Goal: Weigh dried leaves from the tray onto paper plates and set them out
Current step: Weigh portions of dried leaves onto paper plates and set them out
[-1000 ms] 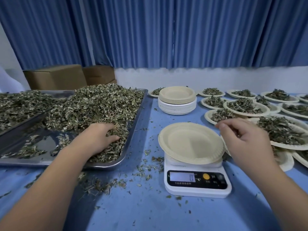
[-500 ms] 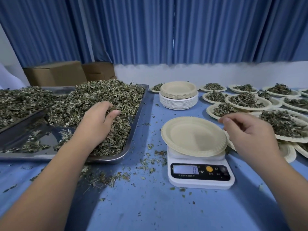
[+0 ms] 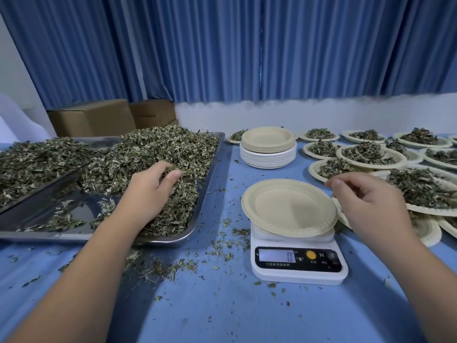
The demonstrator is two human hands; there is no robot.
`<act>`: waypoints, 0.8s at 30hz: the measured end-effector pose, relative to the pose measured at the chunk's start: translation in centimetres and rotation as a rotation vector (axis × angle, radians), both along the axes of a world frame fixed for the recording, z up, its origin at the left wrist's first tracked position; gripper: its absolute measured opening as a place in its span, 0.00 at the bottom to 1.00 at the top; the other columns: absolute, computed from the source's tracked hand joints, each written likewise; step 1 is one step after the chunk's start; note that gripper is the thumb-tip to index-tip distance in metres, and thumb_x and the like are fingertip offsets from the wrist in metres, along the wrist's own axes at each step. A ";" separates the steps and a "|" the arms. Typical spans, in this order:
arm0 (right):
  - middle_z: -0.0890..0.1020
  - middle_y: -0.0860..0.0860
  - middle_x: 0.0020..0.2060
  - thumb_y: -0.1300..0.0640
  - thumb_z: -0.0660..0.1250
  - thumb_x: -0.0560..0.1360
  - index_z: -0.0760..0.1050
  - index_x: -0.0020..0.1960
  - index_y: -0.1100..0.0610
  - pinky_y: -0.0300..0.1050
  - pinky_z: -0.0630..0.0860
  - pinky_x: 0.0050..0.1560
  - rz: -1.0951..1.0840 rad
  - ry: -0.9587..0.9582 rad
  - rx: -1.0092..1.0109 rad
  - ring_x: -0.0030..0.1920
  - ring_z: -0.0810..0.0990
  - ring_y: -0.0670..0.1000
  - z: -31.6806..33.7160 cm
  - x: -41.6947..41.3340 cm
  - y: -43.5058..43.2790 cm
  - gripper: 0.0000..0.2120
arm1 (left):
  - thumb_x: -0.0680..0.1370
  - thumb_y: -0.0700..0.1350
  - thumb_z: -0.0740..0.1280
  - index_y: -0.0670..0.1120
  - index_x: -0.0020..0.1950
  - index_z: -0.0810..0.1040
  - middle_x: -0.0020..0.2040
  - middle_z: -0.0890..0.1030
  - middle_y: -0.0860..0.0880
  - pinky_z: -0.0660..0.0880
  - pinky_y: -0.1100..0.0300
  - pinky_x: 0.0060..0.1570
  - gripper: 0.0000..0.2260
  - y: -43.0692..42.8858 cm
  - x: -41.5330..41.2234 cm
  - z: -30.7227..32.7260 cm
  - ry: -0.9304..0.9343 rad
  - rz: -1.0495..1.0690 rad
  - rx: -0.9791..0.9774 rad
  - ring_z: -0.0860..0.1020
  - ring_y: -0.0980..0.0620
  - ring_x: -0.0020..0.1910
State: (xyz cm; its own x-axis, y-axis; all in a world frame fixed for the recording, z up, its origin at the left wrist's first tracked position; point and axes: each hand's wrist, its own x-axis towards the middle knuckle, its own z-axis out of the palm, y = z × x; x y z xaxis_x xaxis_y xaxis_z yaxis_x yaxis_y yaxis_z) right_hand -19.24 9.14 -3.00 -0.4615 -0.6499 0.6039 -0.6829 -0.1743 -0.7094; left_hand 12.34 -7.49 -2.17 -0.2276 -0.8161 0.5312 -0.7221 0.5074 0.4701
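A steel tray (image 3: 205, 189) on the left holds a heap of dried leaves (image 3: 158, 149). My left hand (image 3: 148, 191) is dug into the heap, fingers and thumb curled round a handful of leaves. An empty paper plate (image 3: 289, 206) sits on a white digital scale (image 3: 299, 266) whose display reads 0. My right hand (image 3: 368, 201) hovers just right of that plate's rim with fingers loosely curled, holding nothing. A stack of unused paper plates (image 3: 268, 149) stands behind the scale.
Several plates filled with leaves (image 3: 371, 154) cover the right side of the blue table (image 3: 222, 313). A second tray of leaves (image 3: 37, 164) overlaps the first at far left. Cardboard boxes (image 3: 94, 117) stand behind. Loose crumbs (image 3: 173, 263) litter the table before the tray.
My left hand has pushed farther up into the leaf heap and closed round a handful. My right hand stays beside the plate on the scale.
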 end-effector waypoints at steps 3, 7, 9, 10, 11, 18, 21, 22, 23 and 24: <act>0.80 0.46 0.31 0.58 0.65 0.76 0.78 0.36 0.41 0.30 0.66 0.28 0.000 -0.008 0.002 0.29 0.73 0.42 0.0 -0.1 -0.1 0.14 | 0.80 0.55 0.59 0.49 0.54 0.76 0.31 0.76 0.55 0.62 0.69 0.22 0.12 0.7 -0.6 0.5 0.098 -0.016 -0.024 0.73 0.63 0.24; 0.80 0.37 0.32 0.59 0.65 0.76 0.77 0.38 0.43 0.27 0.68 0.33 -0.020 -0.008 0.015 0.34 0.75 0.36 0.1 -0.3 -0.3 0.13 | 0.81 0.53 0.59 0.56 0.43 0.73 0.30 0.74 0.54 0.65 0.68 0.21 0.08 2.6 -3.1 2.2 0.267 -0.068 -0.037 0.72 0.64 0.24; 0.78 0.33 0.32 0.59 0.65 0.76 0.79 0.40 0.46 0.27 0.68 0.34 -0.028 -0.014 0.015 0.36 0.75 0.34 0.1 -0.5 -0.4 0.11 | 0.81 0.51 0.60 0.57 0.43 0.72 0.30 0.76 0.54 0.66 0.70 0.21 0.08 3.9 -5.1 3.1 0.287 -0.148 -0.028 0.72 0.64 0.24; 0.79 0.34 0.31 0.59 0.65 0.76 0.80 0.41 0.47 0.28 0.67 0.34 -0.029 -0.021 0.014 0.36 0.75 0.34 0.0 -0.6 -0.4 0.10 | 0.81 0.50 0.60 0.57 0.43 0.72 0.30 0.77 0.55 0.67 0.71 0.22 0.07 4.6 -6.2 3.5 0.286 -0.196 -0.029 0.72 0.64 0.24; 0.79 0.36 0.31 0.59 0.65 0.76 0.81 0.42 0.48 0.30 0.67 0.35 -0.030 -0.026 0.014 0.37 0.75 0.34 -0.1 -0.7 -0.4 0.10 | 0.81 0.50 0.60 0.56 0.43 0.72 0.30 0.78 0.59 0.67 0.72 0.23 0.08 5.2 -7.2 4.0 0.284 -0.245 -0.034 0.73 0.65 0.25; 0.77 0.33 0.29 0.57 0.64 0.77 0.81 0.43 0.48 0.38 0.65 0.34 -0.029 -0.090 0.025 0.33 0.74 0.35 -0.3 -1.6 -0.4 0.09 | 0.81 0.48 0.64 0.51 0.44 0.75 0.29 0.75 0.57 0.65 0.71 0.27 0.06 7.0 -15.8 5.3 0.289 -0.485 -0.044 0.72 0.65 0.28; 0.77 0.31 0.30 0.57 0.64 0.77 0.79 0.41 0.46 0.39 0.65 0.33 -0.032 -0.070 0.017 0.33 0.74 0.35 -0.3 -1.5 -0.2 0.10 | 0.81 0.49 0.63 0.51 0.47 0.73 0.32 0.75 0.57 0.64 0.71 0.27 0.04 7.2 -18.4 3.9 0.101 -0.586 0.060 0.72 0.65 0.29; 0.77 0.31 0.30 0.57 0.64 0.77 0.79 0.40 0.45 0.39 0.66 0.33 -0.032 -0.063 0.013 0.34 0.74 0.36 -0.3 -1.5 -0.2 0.10 | 0.81 0.51 0.62 0.52 0.49 0.72 0.35 0.76 0.58 0.65 0.71 0.30 0.04 7.0 -18.8 3.4 0.014 -0.603 0.095 0.73 0.65 0.32; 0.77 0.31 0.30 0.58 0.64 0.77 0.78 0.40 0.45 0.40 0.66 0.34 -0.030 -0.060 0.008 0.33 0.74 0.36 -0.3 -1.5 -0.2 0.11 | 0.81 0.52 0.61 0.53 0.52 0.72 0.39 0.77 0.57 0.66 0.68 0.33 0.04 6.8 -19.0 2.9 -0.062 -0.613 0.133 0.74 0.64 0.36; 0.77 0.31 0.30 0.58 0.64 0.77 0.78 0.40 0.45 0.40 0.66 0.34 -0.026 -0.062 0.003 0.33 0.74 0.36 -0.3 -1.5 -0.2 0.11 | 0.82 0.53 0.60 0.54 0.55 0.72 0.42 0.77 0.58 0.68 0.64 0.36 0.05 6.6 -19.0 2.6 -0.120 -0.618 0.172 0.76 0.60 0.40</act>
State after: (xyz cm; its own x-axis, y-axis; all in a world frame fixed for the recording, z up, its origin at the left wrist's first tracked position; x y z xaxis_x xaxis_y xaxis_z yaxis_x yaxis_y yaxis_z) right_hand -20.79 8.91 -3.27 -0.5145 -0.6388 0.5720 -0.6420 -0.1551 -0.7508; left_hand -6.64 -0.90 0.38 -0.7321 -0.5868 0.3460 -0.3737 0.7706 0.5162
